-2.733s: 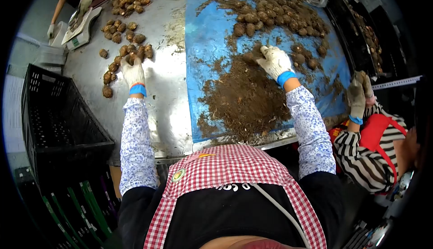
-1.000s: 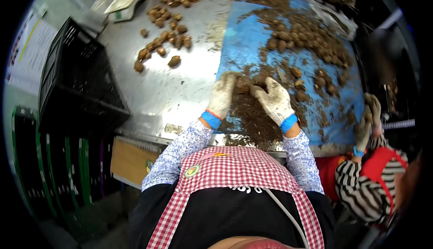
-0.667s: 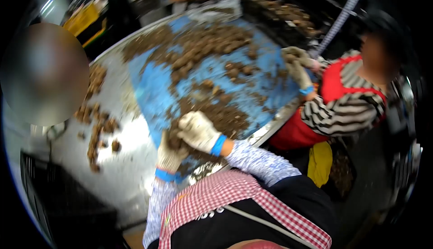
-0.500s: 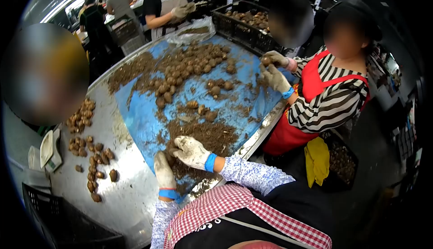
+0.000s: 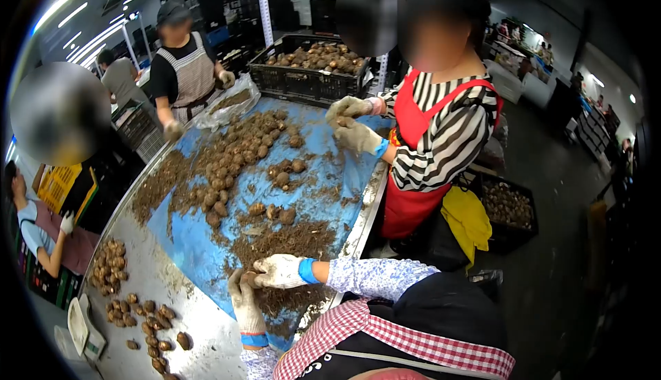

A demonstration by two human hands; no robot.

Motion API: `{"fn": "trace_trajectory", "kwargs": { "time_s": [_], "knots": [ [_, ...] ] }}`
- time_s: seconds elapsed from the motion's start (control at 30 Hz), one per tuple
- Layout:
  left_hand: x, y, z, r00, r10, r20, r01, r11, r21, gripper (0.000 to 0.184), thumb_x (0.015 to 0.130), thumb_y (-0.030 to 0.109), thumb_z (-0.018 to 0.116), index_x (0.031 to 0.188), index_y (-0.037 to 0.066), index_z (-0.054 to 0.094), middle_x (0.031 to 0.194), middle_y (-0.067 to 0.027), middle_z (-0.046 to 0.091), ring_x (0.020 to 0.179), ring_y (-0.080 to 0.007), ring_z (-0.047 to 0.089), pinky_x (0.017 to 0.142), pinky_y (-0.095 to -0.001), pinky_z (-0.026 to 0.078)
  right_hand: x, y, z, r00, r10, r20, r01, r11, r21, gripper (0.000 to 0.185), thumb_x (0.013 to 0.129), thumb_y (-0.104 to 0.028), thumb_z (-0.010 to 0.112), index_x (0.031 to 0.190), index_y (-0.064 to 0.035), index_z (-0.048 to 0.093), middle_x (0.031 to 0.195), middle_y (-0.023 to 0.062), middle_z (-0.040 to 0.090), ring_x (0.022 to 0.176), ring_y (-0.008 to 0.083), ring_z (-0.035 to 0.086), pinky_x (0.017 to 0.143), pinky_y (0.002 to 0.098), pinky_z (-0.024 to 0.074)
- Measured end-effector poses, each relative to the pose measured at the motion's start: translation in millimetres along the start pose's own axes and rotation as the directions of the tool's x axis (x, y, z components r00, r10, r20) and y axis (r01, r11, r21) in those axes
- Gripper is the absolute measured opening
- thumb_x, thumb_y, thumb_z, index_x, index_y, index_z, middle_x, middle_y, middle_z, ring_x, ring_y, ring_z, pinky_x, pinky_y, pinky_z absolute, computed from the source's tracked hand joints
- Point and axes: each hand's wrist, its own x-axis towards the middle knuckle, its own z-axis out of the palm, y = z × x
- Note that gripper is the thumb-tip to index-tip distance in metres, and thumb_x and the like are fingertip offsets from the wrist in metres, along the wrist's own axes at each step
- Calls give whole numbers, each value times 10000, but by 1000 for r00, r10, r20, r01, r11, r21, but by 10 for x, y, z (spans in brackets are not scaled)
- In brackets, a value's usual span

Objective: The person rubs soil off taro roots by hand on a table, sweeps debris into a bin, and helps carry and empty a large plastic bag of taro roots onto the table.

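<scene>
From my remote seat I'm viewing a dim workroom with strip lights glowing at upper left. The metal table [image 5: 148, 256] is filling the near left, with a blue sheet [image 5: 189, 252] covering much of it. A co-worker in a red apron [image 5: 441, 132] is standing close at the right edge, gloved hands reaching over the sheet. At the far edge, a black crate [image 5: 303, 87] is holding brown tubers; another person [image 5: 186, 77] is standing beside a plastic bag [image 5: 231, 108]. Loose soil [image 5: 296, 239] is spreading around the tuber pile [image 5: 231, 163], while cleaner tubers [image 5: 110, 266] are lying on bare metal near a scale [image 5: 86, 328]. My right hand [image 5: 279, 271] is closing its fingers on a brown lump [image 5: 249, 279], low over the soil. My left hand [image 5: 246, 302] is meeting it; how firmly, I can't tell.
</scene>
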Motion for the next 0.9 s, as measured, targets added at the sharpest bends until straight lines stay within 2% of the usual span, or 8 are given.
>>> {"fn": "trace_trajectory", "kwargs": {
  "time_s": [0.2, 0.33, 0.4, 0.47, 0.6, 0.73, 0.8, 0.9],
  "knots": [
    [-65, 254, -15, 955, -77, 286, 226, 813, -536, 494, 971, 395, 514, 1342, 80, 432, 1126, -81, 595, 938, -174, 578, 681, -298, 448, 63, -7, -69, 981, -189, -38, 190, 982, 13, 395, 900, -397, 514, 834, -8, 520, 734, 240, 531, 697, 390, 536, 649, 446, 432],
    [-64, 347, -34, 974, -178, 143, 202, 964, -173, 433, 993, 299, 486, 1336, 40, 436, 1193, -107, 558, 1032, -204, 563, 794, -317, 471, 31, -31, 88, 998, -51, -42, 58, 983, 172, 332, 879, -341, 563, 769, -29, 533, 666, 192, 506, 598, 297, 480, 588, 405, 408],
    [7, 230, 54, 997, 82, 6, -77, 906, 416, 341, 987, 209, 472, 1258, 7, 518, 1177, -129, 557, 1041, -228, 552, 912, -346, 446, -18, -102, 164, 996, -78, 33, 77, 996, 32, 310, 883, -318, 560, 759, -36, 521, 652, 182, 496, 585, 296, 473, 585, 404, 408],
    [111, 1, -6, 981, 193, -33, -149, 847, 511, 339, 974, 203, 496, 1251, 11, 531, 1171, -126, 558, 1037, -239, 550, 914, -365, 449, -25, 25, 185, 999, -22, -45, 25, 997, 72, 252, 866, -274, 567, 778, -42, 522, 693, 183, 538, 632, 317, 506, 588, 410, 422],
    [149, -54, -150, 978, -209, 27, 202, 895, -397, 357, 980, 305, 503, 1254, 79, 543, 1137, -78, 619, 1002, -204, 571, 788, -360, 472, -53, 214, 69, 927, -153, -344, 150, 988, -36, 199, 855, -230, 568, 875, -45, 496, 806, 217, 586, 782, 394, 588, 666, 425, 476],
    [107, -177, -133, 913, -401, 82, 393, 803, -448, 308, 979, 341, 491, 1152, 108, 595, 993, -79, 648, 762, -230, 578, 654, -398, 467, -23, 33, -177, 976, 205, -74, -205, 979, 4, 350, 847, -342, 628, 903, -18, 507, 816, 212, 554, 786, 370, 570, 686, 432, 450],
    [130, -360, -191, 789, -556, 260, 592, 576, -563, 289, 980, 358, 478, 1059, 115, 615, 889, -74, 640, 601, -225, 537, 536, -366, 431, 45, 267, 186, 929, -294, -227, 335, 927, 171, 298, 865, -292, 613, 904, -9, 530, 885, 217, 557, 855, 374, 571, 734, 425, 456],
    [85, -205, -51, 835, -544, 76, 494, 683, -538, 307, 997, 321, 428, 1066, 87, 615, 903, -79, 632, 682, -214, 587, 548, -329, 461, 61, 13, 182, 989, 11, -148, 1, 997, 79, 226, 883, -226, 574, 914, -3, 554, 979, 221, 563, 926, 385, 566, 771, 434, 459]
  ]
}}
